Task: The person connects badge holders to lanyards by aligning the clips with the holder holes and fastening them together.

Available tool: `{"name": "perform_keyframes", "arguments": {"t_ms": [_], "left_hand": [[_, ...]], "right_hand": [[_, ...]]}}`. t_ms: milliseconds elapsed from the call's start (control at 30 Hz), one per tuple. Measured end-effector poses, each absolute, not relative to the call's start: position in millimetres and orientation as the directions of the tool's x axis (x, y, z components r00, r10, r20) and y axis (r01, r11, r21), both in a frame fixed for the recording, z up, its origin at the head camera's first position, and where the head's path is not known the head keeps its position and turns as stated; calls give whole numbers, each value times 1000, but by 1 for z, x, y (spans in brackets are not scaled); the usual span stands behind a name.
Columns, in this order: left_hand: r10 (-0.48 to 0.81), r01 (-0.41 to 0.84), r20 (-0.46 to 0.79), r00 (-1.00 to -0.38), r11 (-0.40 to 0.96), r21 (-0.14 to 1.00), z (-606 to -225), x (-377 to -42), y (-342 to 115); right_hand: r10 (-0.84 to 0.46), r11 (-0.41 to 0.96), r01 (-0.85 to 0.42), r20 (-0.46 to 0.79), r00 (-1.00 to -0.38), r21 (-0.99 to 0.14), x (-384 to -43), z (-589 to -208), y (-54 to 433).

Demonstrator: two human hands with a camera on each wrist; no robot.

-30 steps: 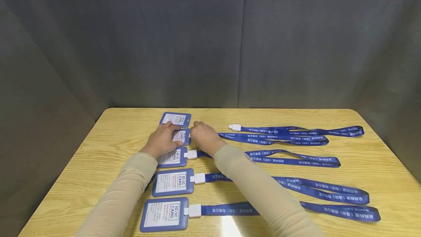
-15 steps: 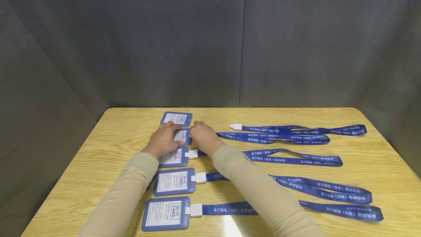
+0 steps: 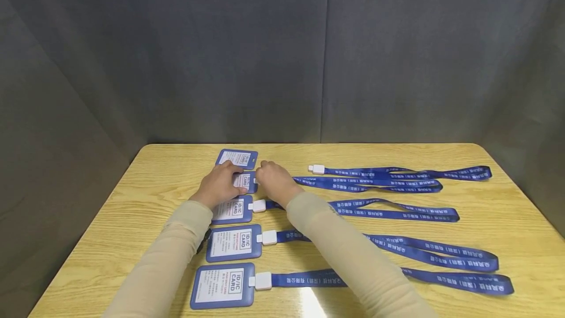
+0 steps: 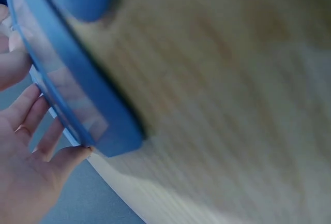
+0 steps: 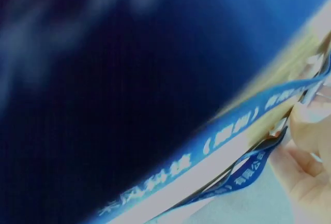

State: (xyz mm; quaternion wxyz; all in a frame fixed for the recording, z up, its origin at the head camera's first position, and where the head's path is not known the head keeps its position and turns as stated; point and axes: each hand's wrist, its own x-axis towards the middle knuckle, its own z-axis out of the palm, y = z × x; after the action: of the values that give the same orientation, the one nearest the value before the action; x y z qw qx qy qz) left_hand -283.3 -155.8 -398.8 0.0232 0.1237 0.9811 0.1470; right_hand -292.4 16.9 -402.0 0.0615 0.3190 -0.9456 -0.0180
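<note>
My left hand [image 3: 218, 185] holds a blue ID badge holder [image 3: 246, 182], second from the back, by its long edges between thumb and fingers. In the left wrist view, that hand's fingers [image 4: 31, 110] lie along a blue badge holder's edge. At the holder's right end, my right hand [image 3: 274, 180] pinches the connector end of a blue printed lanyard [image 3: 353, 183]. A sliver of white shows between hand and holder; whether the two are joined is hidden. The right wrist view shows blue lanyard straps [image 5: 227, 131] running to the curled fingers.
Behind lies a badge holder [image 3: 236, 158] apart from its lanyard [image 3: 397, 173], whose white connector [image 3: 316, 169] faces left. In front, three badge holders, including the nearest one [image 3: 222, 286], lie joined to lanyards. My right forearm passes over the straps. Wooden table [image 3: 132, 200].
Both hands stay at the same badge holder and lanyard end, with only slight finger movement. The rest of the scene has barely shifted in view.
</note>
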Motion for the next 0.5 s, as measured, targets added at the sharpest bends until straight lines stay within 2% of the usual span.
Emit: {"name": "perform_keyframes", "arguments": {"t_ms": [267,500], "left_hand": [[238,201,-100,-966,937,286,-389,-288,-156],[237,171,-148,-960,918,359,-387,-295,-162]], "right_hand": [[-595,803,-596,56,-801,12,-294,-398,23],[-578,808,-583,74,-813,-86,-293,-397,28]]}}
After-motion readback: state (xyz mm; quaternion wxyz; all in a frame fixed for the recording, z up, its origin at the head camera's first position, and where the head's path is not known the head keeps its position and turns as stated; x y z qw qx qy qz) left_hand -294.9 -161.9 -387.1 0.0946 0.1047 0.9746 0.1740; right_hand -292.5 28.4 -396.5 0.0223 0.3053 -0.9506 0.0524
